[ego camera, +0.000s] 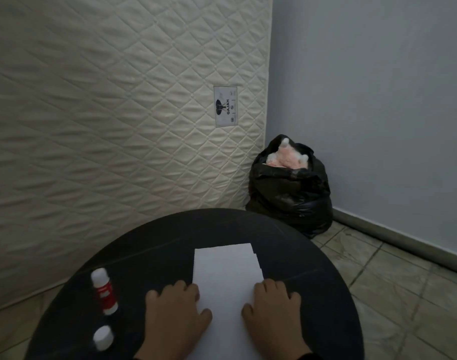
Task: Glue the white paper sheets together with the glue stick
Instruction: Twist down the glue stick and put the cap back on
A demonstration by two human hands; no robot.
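White paper sheets [226,271] lie stacked on a round black table [154,245], their far right edges slightly offset. My left hand [176,311] rests on the left edge of the stack, fingers bent at the knuckles. On the right edge lies my right hand [272,309], posed the same way. Whether the fingers pinch the paper is not clear. A red glue stick [104,292] with a white end lies on the table to the left of my left hand. Its white cap [102,337] sits apart, nearer the front edge.
A quilted mattress [105,100] leans upright behind the table. A black rubbish bag [289,188] with a pink soft toy stands in the corner at the right. Tiled floor [404,281] runs along the grey wall.
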